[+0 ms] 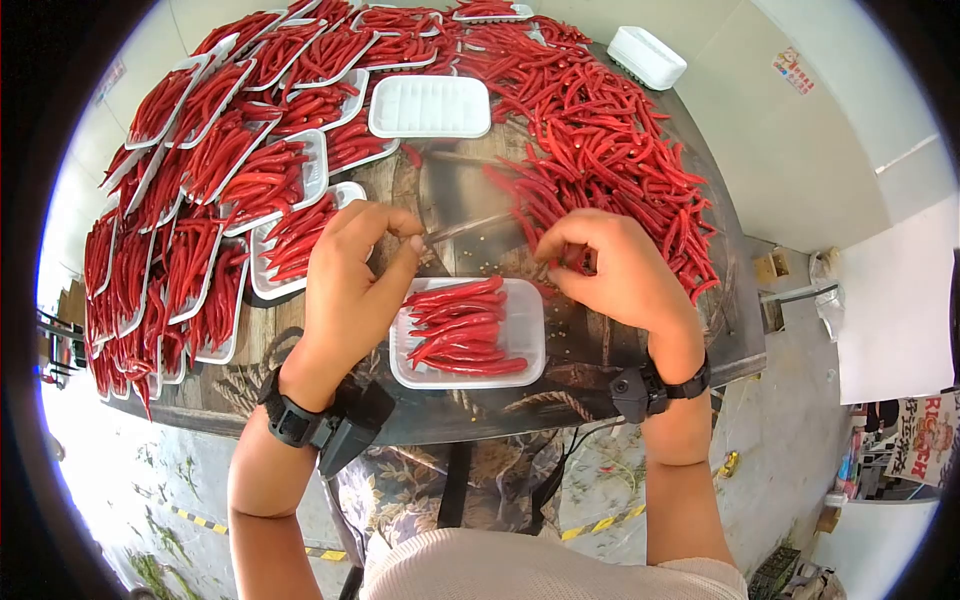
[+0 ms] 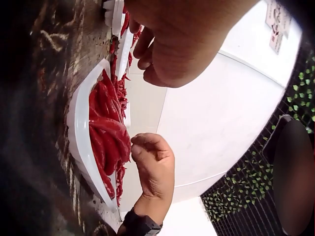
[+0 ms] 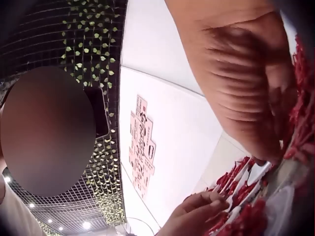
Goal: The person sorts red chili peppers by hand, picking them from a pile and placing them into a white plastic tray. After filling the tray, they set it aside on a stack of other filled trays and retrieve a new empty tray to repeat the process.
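In the head view a white tray (image 1: 535, 330) holds a row of red chili peppers (image 1: 460, 335) directly in front of me. My left hand (image 1: 350, 270) is above its far left side, thumb and index tips close together. Beyond the far right corner is my right hand (image 1: 615, 265), fingers bent and thumb near the index finger. I cannot tell whether either hand pinches something thin. Between the hands the table (image 1: 455, 185) looks hazy. The left wrist view shows the tray's peppers (image 2: 108, 128) from the side, with the right hand (image 2: 155, 167) just beyond them.
Many filled trays (image 1: 325, 160) crowd the left and far left of the table. A large heap of loose chilies (image 1: 610, 150) covers the right. An unfilled white tray (image 1: 430, 105) lies at the back, and a stack of white trays (image 1: 648, 57) stands at the far right.
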`<state>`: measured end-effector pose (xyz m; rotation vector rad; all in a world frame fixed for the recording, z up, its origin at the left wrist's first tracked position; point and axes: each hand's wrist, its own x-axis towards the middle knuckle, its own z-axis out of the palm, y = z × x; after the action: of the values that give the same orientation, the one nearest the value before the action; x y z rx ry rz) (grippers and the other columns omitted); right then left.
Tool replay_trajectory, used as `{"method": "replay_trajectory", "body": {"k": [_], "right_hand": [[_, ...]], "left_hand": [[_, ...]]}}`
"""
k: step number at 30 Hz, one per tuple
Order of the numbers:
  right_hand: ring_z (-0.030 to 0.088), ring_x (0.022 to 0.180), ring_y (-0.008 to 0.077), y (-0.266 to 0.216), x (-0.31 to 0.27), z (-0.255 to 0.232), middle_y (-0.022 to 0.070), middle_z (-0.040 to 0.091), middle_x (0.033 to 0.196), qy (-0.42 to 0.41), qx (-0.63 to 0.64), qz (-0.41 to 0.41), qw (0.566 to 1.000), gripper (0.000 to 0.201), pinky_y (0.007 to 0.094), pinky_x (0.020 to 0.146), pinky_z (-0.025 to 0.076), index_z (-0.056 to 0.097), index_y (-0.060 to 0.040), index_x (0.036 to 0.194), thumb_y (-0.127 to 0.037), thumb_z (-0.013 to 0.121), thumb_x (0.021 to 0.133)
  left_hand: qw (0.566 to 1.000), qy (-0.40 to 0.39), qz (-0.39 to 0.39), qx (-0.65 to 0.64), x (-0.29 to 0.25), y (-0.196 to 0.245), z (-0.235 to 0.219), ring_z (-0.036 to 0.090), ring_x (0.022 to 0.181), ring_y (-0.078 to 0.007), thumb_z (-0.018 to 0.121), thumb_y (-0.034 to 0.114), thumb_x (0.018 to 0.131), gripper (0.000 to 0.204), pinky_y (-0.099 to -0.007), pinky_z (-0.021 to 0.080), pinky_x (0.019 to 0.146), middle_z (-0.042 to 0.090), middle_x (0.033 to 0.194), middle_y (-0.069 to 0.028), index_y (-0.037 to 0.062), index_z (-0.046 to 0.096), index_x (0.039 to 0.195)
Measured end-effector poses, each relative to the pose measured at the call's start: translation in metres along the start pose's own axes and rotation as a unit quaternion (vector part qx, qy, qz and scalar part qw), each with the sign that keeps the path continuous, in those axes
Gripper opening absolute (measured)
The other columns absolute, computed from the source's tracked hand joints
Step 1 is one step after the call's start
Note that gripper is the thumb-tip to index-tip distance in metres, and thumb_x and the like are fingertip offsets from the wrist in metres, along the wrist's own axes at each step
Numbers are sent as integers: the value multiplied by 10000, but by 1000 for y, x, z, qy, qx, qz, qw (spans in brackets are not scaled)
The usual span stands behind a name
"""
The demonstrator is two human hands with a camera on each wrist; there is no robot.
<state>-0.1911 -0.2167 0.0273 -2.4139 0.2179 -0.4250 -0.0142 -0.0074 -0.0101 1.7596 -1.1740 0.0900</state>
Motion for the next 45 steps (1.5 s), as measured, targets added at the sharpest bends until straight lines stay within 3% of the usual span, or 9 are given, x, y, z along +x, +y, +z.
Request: {"method": "replay_trajectory", "body": {"k": [2, 6, 13, 16, 26, 31, 35, 41, 45], "right_hand": [[682, 856, 345, 12, -2, -2, 161, 701, 886, -122, -63, 9, 990, 192, 427, 746, 529, 714, -25, 917, -55, 727, 728], [662, 898, 383, 13, 0, 17, 173, 706, 923, -97, -69, -7, 993, 189, 468, 776, 517, 722, -38, 899, -84, 739, 717], [675, 806, 261, 12, 2, 15, 109, 697, 899, 34, -192, -35, 980, 192, 383, 711, 532, 715, -16, 968, -24, 765, 783], [648, 782, 179, -8, 3, 15, 59, 710, 895, 128, -43, -3, 991, 153, 320, 705, 517, 716, -29, 940, 5, 785, 808], [626, 855, 321, -21, 6, 52, 100, 680, 865, -14, 55, -201, 978, 127, 429, 767, 497, 714, -64, 929, -92, 768, 817], [630, 900, 354, -4, 9, 30, 122, 690, 911, 156, -65, -122, 978, 134, 448, 787, 495, 717, -51, 957, -69, 736, 826], [628, 879, 339, 16, 10, 31, 107, 674, 871, 133, -143, -73, 978, 154, 440, 788, 499, 715, -50, 930, -114, 776, 804], [600, 895, 332, 21, 5, 36, 104, 609, 868, 126, -244, 9, 962, 182, 443, 780, 496, 663, -59, 821, -168, 804, 781], [596, 900, 345, 32, 4, 38, 112, 609, 898, 135, -232, -7, 963, 144, 447, 792, 502, 645, -58, 822, -128, 764, 778]], "left_hand": [[1000, -2, 0, 1, 0, 0, 0, 629, 864, -310, 699, 39, 842, 106, -382, 484, 774, 657, 906, -120, 24, 676, 945], [1000, 4, 2, -3, 0, -1, 1, 627, 861, -312, 697, 41, 843, 103, -387, 484, 769, 656, 907, -120, 24, 675, 942], [1000, -12, -9, 17, 0, -1, -1, 628, 864, -256, 694, 50, 872, 99, -339, 477, 803, 653, 910, -99, 15, 670, 962], [1000, -5, -7, 15, -1, -2, 1, 633, 873, -256, 695, 50, 873, 97, -342, 479, 808, 657, 913, -100, 14, 672, 960], [1000, -9, -6, 20, 0, -1, 1, 634, 875, -259, 700, 41, 866, 102, -342, 480, 803, 662, 923, -105, 9, 676, 960], [1000, -13, -6, 13, 0, -1, 0, 627, 872, -307, 699, 43, 844, 123, -385, 484, 774, 662, 914, -125, 21, 682, 964], [1000, -1, -10, 5, 0, 4, 1, 631, 874, -305, 686, 20, 848, 86, -373, 483, 778, 666, 907, -125, 12, 680, 934], [976, -185, 99, -65, -2, 8, -11, 594, 1145, -357, 902, 529, 659, 981, -455, 437, 1032, 630, 1168, -148, 36, 507, 1408], [943, -277, 156, 95, -10, 40, -13, 519, 1255, -388, 948, 471, 512, 1142, -589, 351, 1116, 563, 1301, -143, 106, 456, 1475]]}}
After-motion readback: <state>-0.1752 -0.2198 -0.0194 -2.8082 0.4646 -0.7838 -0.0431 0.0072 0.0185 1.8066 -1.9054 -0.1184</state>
